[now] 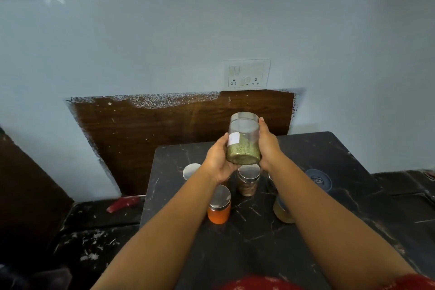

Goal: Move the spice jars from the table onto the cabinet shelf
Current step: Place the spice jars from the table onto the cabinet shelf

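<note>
Held jar: a clear jar (243,140) with a metal lid, green spice filling its lower part, was up in the air above the counter (329,195), clear of every other jar.
Left hand: the left hand (217,160) cupped the jar's lower left side and base, its fingers curled round the glass.
Right hand: the right hand (267,146) pressed the jar's right side, fingers wrapped up toward the lid; both hands were clamped on the same jar.
Long axis: the jar stood close to upright, its lid end tipped slightly away toward the wall, its base nearest the person.
Nearer hand: neither clearly; the jar sat between the two palms, the left one more underneath.
Jars left on the counter: an orange-filled jar (219,207), a brown-filled jar (248,181), a jar under the left wrist showing only its lid (191,170), and a yellowish jar (282,212) partly hidden by the right forearm.
Cabinet shelf: not in view, so which way the jar had to travel could not be told.
Judgement: the carry probably called for keeping the jar upright while lifting it away from the jars directly below.
</note>
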